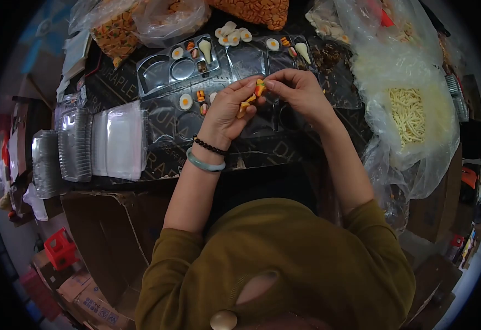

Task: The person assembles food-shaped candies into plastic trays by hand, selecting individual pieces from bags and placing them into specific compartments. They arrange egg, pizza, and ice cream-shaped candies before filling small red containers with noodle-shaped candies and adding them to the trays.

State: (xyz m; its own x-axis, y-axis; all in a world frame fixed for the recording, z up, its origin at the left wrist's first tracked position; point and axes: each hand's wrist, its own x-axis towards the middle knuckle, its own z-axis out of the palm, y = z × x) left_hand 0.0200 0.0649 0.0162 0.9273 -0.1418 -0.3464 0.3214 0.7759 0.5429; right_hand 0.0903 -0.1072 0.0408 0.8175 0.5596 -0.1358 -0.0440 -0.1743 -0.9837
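Note:
My left hand (235,102) is curled around several small orange-and-yellow food-shaped pieces (244,105). Thumb and fingertips of my right hand (300,93) close at another such piece (260,87), right beside the left fingertips. Beneath both hands lie clear compartment trays (160,71) on the dark table covering. In the trays sit fried-egg pieces (185,102), small orange stacked pieces (200,95) and white drumstick-shaped pieces (205,49). My hands and forearms hide part of the nearer trays.
Bags of orange pieces (257,12) and a heap of egg pieces (232,36) lie at the back. On the right is a clear bag of pale stick pieces (406,116). Stacked clear trays (75,144) and plastic sleeves (119,140) stand left, above an open cardboard box (100,231).

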